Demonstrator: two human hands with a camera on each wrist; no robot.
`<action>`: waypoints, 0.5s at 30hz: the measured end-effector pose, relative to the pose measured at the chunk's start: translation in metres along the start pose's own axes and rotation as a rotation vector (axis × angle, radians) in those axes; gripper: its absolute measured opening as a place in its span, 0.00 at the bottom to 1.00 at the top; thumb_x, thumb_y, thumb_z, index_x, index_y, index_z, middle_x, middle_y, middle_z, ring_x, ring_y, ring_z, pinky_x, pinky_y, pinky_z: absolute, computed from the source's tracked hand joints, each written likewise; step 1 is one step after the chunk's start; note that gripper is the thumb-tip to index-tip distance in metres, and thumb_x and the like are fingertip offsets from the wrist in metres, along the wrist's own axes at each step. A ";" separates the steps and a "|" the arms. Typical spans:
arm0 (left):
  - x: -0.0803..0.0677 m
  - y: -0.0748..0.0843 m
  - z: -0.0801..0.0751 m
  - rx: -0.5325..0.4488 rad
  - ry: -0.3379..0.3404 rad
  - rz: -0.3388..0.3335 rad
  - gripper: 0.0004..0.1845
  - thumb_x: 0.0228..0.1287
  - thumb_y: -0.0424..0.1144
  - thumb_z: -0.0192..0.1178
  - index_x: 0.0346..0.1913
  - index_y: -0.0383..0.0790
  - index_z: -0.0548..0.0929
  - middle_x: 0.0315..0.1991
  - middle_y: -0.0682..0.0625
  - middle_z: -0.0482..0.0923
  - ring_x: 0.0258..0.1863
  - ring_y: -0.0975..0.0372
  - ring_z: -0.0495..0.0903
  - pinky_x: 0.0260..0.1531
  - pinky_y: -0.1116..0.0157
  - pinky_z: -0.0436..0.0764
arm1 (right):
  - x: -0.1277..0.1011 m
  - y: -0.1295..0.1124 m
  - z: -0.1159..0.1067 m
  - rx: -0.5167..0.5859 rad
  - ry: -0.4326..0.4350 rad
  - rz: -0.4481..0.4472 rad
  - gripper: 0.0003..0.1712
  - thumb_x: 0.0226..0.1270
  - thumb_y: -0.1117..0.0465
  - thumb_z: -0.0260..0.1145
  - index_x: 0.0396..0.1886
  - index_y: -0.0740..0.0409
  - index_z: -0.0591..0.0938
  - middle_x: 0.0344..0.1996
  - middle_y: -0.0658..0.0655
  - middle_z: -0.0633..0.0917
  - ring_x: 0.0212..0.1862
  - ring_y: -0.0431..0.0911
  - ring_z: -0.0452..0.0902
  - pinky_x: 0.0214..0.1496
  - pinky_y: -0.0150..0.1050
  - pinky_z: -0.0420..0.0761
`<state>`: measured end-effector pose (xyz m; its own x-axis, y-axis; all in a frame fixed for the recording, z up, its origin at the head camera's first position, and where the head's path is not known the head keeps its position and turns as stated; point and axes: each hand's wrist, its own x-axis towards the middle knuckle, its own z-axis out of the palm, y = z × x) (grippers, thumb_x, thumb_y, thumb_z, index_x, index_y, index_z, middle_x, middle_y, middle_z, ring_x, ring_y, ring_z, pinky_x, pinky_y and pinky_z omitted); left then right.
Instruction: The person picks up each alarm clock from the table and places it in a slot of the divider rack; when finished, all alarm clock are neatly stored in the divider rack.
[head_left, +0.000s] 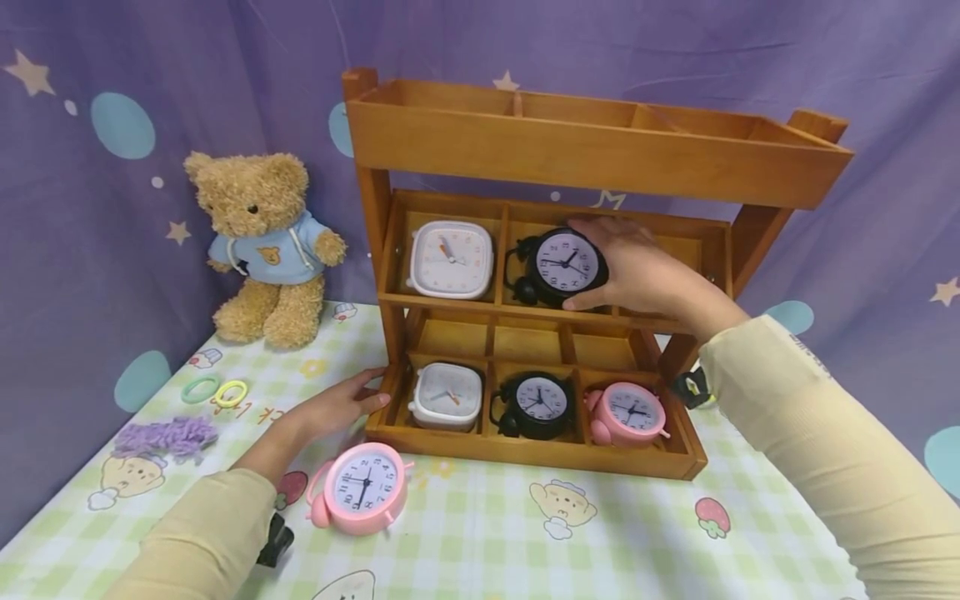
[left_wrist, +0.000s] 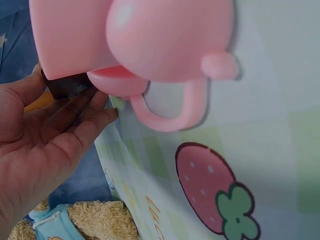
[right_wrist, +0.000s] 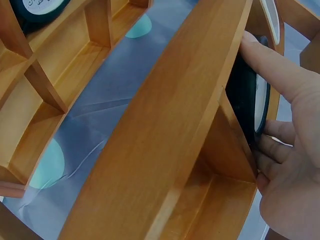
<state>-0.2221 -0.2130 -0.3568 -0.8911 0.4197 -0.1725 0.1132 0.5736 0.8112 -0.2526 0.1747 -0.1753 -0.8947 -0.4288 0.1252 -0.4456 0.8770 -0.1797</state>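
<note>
Now, R hand [head_left: 645, 271] grips blk clock [head_left: 562, 265], numerals 1-12

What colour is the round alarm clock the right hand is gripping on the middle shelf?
Black, with a white dial: the round black alarm clock in the right hand shows best in the head view.

Legible markings are limited to clock dials. The pink clock [head_left: 363, 486] on the tablecloth's front left shows numerals 1–12. The black clock [head_left: 567, 263] in the shelf's middle tier shows the same. Tablecloth lettering is unreadable.
</note>
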 end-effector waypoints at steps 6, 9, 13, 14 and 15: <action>0.000 0.000 0.000 -0.001 -0.002 -0.004 0.34 0.80 0.37 0.50 0.77 0.22 0.50 0.69 0.20 0.62 0.68 0.32 0.66 0.67 0.41 0.68 | 0.001 0.001 -0.004 -0.004 -0.048 -0.002 0.64 0.57 0.44 0.79 0.83 0.58 0.52 0.79 0.68 0.54 0.80 0.65 0.42 0.78 0.65 0.38; 0.000 0.000 0.001 0.001 0.002 -0.001 0.34 0.80 0.37 0.50 0.76 0.21 0.50 0.69 0.20 0.62 0.68 0.32 0.66 0.67 0.41 0.68 | 0.002 0.002 -0.005 -0.009 -0.063 -0.003 0.64 0.58 0.43 0.79 0.83 0.57 0.51 0.79 0.67 0.54 0.80 0.65 0.42 0.78 0.65 0.38; 0.000 0.001 0.001 0.001 0.005 -0.004 0.33 0.80 0.37 0.50 0.76 0.21 0.51 0.68 0.20 0.62 0.68 0.32 0.66 0.67 0.41 0.68 | 0.003 0.003 -0.006 -0.006 -0.080 0.001 0.64 0.57 0.42 0.78 0.83 0.55 0.50 0.80 0.67 0.53 0.80 0.65 0.41 0.78 0.66 0.38; 0.000 0.002 0.001 0.002 0.004 -0.006 0.34 0.80 0.37 0.50 0.76 0.21 0.51 0.68 0.20 0.62 0.68 0.32 0.66 0.67 0.41 0.68 | 0.002 0.003 -0.007 -0.003 -0.085 0.007 0.64 0.57 0.42 0.78 0.83 0.54 0.50 0.80 0.67 0.53 0.80 0.65 0.41 0.78 0.66 0.38; 0.000 0.002 0.001 0.003 0.003 -0.007 0.34 0.80 0.37 0.50 0.76 0.21 0.51 0.68 0.20 0.62 0.68 0.32 0.66 0.67 0.41 0.68 | 0.003 0.003 -0.007 0.004 -0.086 0.008 0.64 0.57 0.41 0.78 0.83 0.53 0.50 0.80 0.67 0.53 0.80 0.65 0.41 0.78 0.66 0.38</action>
<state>-0.2211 -0.2113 -0.3556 -0.8933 0.4135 -0.1762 0.1083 0.5785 0.8085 -0.2560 0.1780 -0.1687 -0.8978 -0.4386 0.0391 -0.4379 0.8799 -0.1844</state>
